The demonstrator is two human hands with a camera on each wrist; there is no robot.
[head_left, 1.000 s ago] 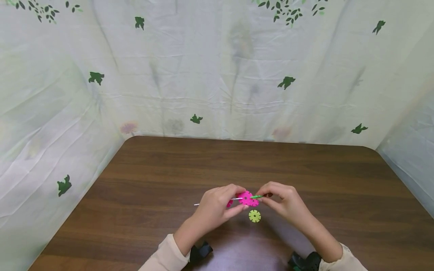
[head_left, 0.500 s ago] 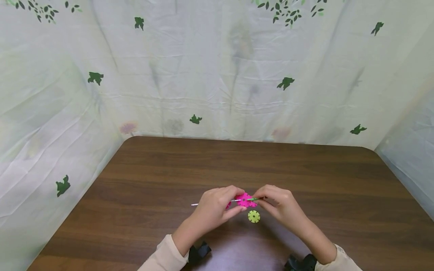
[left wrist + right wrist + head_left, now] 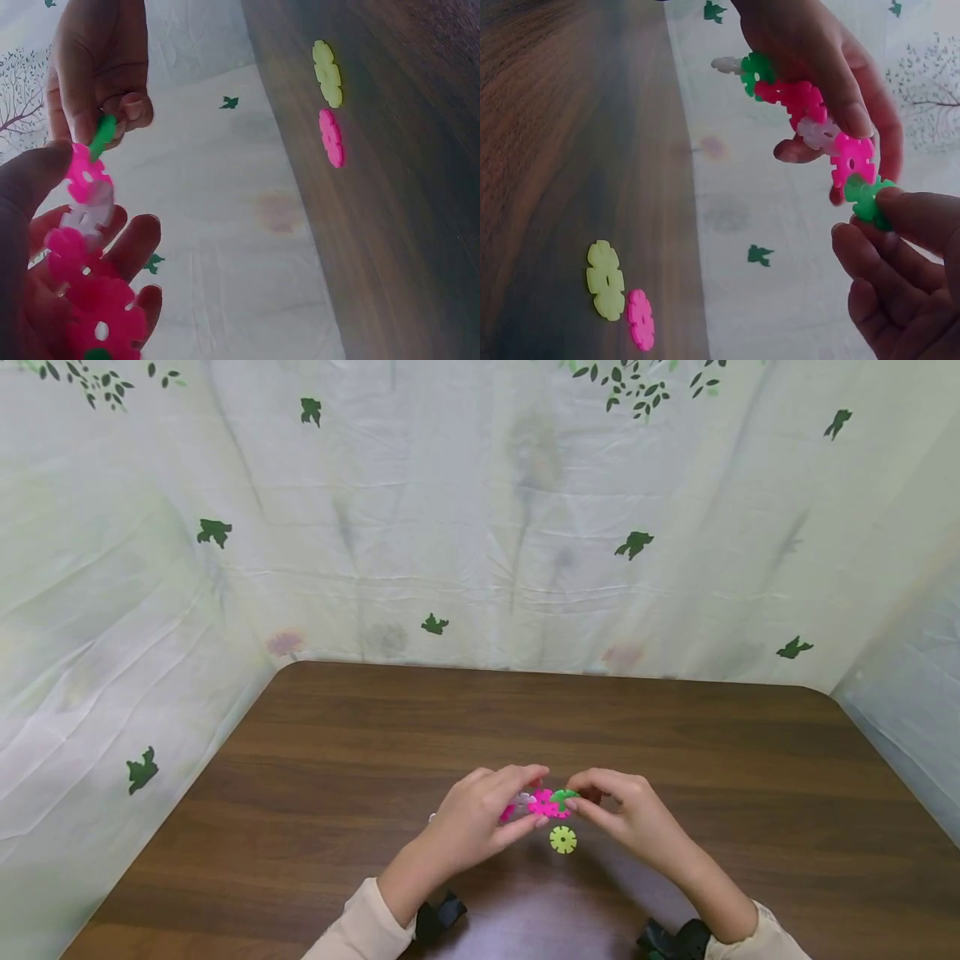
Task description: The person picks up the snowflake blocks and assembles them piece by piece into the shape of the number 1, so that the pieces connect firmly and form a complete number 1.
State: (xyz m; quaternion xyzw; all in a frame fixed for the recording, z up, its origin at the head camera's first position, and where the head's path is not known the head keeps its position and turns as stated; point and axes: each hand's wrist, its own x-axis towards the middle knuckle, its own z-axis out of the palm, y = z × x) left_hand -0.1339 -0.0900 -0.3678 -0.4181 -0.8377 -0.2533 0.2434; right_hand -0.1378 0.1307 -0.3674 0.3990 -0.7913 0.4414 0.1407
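A chain of notched plastic snowflake discs in pink, white and green runs through my left hand. That hand's thumb and fingers grip it near the end facing the other hand. My right hand pinches a green disc between thumb and fingers. The green disc meets the notched edge of the chain's last pink disc. At the far end of the chain, a white disc sticks out past the left hand. My left palm and fingers hide part of the chain in the head view.
On the brown wooden table lie a loose yellow-green disc and a loose pink disc, side by side below the hands. Black straps circle the wrists. A pale patterned cloth hangs behind the table.
The chain has turned in my hands: the white and green discs, edge-on to the head camera before, now show their faces. Both hands stay in nearly the same place.
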